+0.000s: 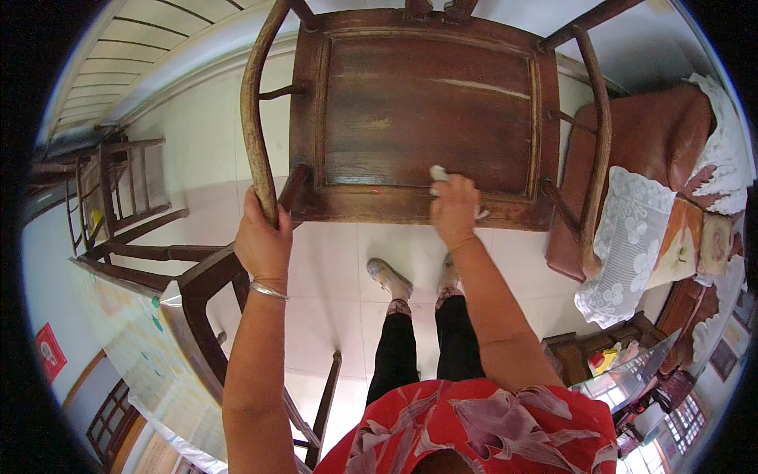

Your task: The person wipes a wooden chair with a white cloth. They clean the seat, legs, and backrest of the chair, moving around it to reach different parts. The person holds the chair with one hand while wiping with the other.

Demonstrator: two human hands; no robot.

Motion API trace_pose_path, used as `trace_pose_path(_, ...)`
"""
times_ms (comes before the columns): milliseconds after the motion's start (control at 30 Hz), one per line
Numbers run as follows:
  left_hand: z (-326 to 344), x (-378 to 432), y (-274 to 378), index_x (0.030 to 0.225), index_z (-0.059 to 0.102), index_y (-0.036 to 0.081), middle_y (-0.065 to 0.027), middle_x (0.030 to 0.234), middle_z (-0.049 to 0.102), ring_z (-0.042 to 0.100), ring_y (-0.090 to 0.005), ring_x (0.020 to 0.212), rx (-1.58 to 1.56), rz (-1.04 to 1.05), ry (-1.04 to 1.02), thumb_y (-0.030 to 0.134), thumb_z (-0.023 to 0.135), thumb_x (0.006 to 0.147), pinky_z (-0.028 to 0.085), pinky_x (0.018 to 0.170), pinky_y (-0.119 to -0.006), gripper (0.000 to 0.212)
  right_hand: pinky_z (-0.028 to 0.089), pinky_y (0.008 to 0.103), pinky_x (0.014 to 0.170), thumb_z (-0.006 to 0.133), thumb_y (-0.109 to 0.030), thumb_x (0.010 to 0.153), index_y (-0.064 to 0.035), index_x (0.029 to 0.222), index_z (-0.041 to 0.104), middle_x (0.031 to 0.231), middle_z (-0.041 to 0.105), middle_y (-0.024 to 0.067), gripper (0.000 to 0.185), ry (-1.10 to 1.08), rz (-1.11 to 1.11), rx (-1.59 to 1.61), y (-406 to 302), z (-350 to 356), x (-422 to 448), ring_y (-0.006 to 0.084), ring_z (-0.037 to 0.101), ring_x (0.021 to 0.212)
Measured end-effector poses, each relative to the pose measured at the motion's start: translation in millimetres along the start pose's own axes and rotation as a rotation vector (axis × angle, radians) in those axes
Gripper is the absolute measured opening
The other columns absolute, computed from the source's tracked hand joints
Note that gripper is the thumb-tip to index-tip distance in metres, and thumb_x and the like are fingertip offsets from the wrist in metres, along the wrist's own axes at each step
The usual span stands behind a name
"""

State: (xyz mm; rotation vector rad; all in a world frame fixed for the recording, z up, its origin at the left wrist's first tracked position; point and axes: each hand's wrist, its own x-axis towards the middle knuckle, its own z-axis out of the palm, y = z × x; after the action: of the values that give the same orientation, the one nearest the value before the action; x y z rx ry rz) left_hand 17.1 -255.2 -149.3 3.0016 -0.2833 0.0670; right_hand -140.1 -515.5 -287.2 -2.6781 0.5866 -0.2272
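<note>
A dark wooden armchair (414, 130) with a framed panel seat stands in front of me. My left hand (263, 243) grips the front end of its worn, curved armrest (256, 130). Over the seat's front edge, my right hand (456, 204) holds a small white cloth (438, 173), mostly hidden by the fingers. Some blur surrounds that hand. Pale worn streaks mark the seat panel, and the right armrest (600, 130) is untouched.
To the right is a brown leather sofa (639, 130) with a white lace cover (628, 237). At lower left stands a table (154, 343) under a patterned cloth, with a dark wooden chair (219, 308) beside it. A glass-topped table (633, 373) is at lower right.
</note>
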Motion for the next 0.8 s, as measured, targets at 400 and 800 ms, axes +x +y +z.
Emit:
trace_pose_path(400,-3.7,0.0,-6.7,0.13,0.048,0.012,-0.0142,0.084,0.066,0.065,-0.0352,0.071,-0.007,-0.017,-0.025,0.024,0.069,0.08,0.052,0.061,-0.046,0.056,0.047,0.0478,0.084,0.064,-0.012,0.085,-0.0095,0.112,0.064,0.116,0.062,0.0169,0.026,0.272,-0.028,-0.229,90.4,-18.0,77.2,0.0353,0.058,0.106)
trace_pose_path(800,-0.5,2.0,-6.2,0.132,0.047,0.008,-0.0152,0.088,0.065,0.064,-0.0356,0.074,0.005,0.018,-0.035,0.024,0.069,0.079,0.052,0.063,-0.046,0.059,0.018,0.0546,0.114,0.058,-0.022,0.087,-0.0116,0.134,0.053,0.15,0.035,0.0149,0.048,0.052,-0.203,0.032,-90.4,96.1,124.7,0.0361,0.029,0.139)
